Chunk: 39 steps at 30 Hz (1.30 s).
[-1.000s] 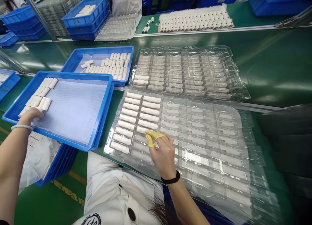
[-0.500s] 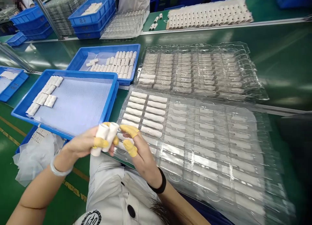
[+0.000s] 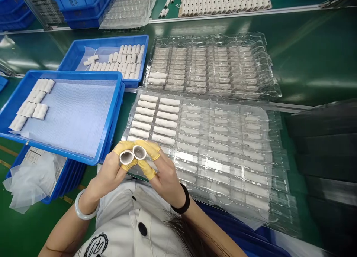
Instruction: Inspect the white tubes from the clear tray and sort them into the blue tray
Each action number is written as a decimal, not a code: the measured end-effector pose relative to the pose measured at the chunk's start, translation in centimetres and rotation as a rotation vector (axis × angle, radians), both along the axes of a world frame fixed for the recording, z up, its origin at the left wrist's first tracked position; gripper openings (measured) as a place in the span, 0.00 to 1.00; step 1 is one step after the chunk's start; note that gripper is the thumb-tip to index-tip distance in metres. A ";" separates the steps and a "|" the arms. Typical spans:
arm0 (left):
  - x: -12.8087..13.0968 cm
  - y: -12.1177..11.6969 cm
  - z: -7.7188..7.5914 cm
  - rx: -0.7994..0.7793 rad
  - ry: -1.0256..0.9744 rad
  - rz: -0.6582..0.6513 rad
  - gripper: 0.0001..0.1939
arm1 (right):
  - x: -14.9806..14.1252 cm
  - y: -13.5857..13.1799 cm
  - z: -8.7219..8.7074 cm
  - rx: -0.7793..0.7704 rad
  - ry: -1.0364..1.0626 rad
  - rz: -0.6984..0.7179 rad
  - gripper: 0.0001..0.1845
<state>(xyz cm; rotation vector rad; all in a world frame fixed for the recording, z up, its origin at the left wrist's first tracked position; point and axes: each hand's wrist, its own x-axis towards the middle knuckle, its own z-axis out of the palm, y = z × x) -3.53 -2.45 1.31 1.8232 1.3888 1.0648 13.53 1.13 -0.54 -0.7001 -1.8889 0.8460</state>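
Observation:
Two white, hollow ceramic-looking tubes are held side by side, their round open ends facing up toward me. My left hand [image 3: 107, 173] is closed on the left tube [image 3: 126, 158], and my right hand [image 3: 164, 171] is closed on the right tube [image 3: 140, 152]. Yellow finger cots cover the thumbs and forefingers, which hide most of both tubes. Just beyond my hands lies a clear plastic tray [image 3: 192, 136]; white tubes [image 3: 166, 123] lie in slots of its two left columns.
On the left, a blue bin [image 3: 96, 153] holds several white pieces [image 3: 28, 109] on a pale liner. Behind it stands another blue bin [image 3: 145, 45] with rows of short tubes. A second clear tray stack [image 3: 267, 71] stands at the back, below a shelf edge [image 3: 231, 11].
My right hand has closed on one of the two tubes that my left hand held. The tubes have tilted so their open ends face me. My view has shifted right and down.

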 end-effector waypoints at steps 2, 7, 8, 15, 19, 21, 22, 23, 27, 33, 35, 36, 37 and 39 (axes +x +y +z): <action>0.0 0.0 0.1 0.021 0.000 0.015 0.12 | 0.0 0.0 0.0 0.033 0.004 0.005 0.27; 0.1 -0.1 0.0 0.048 -0.011 0.012 0.13 | 0.5 0.2 0.1 0.098 -0.016 0.035 0.30; 0.1 -0.1 0.1 0.046 -0.011 0.008 0.12 | 0.6 0.3 0.1 0.106 -0.023 0.045 0.31; 0.3 -0.1 0.2 0.004 -0.006 0.058 0.06 | 0.9 0.5 0.1 0.067 -0.058 0.078 0.33; 0.1 0.0 0.5 -0.182 -0.079 0.100 0.10 | 0.7 0.4 -0.2 -0.247 0.021 0.136 0.24; 0.0 0.0 0.8 -0.294 -0.172 0.132 0.15 | 0.6 0.3 -0.1 -0.537 0.131 0.231 0.24; 0.1 0.0 1.0 -0.345 -0.230 0.147 0.18 | 0.5 0.1 0.1 -0.690 0.197 0.287 0.25; 0.2 -0.1 1.2 -0.395 -0.297 0.158 0.20 | 0.4 0.0 0.4 -0.831 0.267 0.335 0.26; 0.7 -0.2 1.6 -0.580 -0.574 0.175 0.26 | 0.0 -0.2 1.6 -1.149 0.488 0.453 0.26; 1.2 0.0 1.5 -0.559 -0.690 0.254 0.22 | -0.2 0.1 1.9 -1.208 0.582 0.400 0.19; 1.3 0.1 1.6 -0.532 -0.714 0.290 0.22 | -0.2 0.1 1.7 -1.196 0.582 0.342 0.17; 1.3 0.2 1.6 -0.544 -0.738 0.297 0.22 | -0.1 0.2 1.6 -1.203 0.590 0.328 0.16; 1.3 0.3 1.6 -0.575 -0.773 0.291 0.23 | -0.1 0.2 1.6 -1.222 0.605 0.325 0.16; 1.2 0.4 1.5 -0.673 -0.873 0.249 0.23 | 0.0 0.4 1.6 -1.290 0.650 0.333 0.15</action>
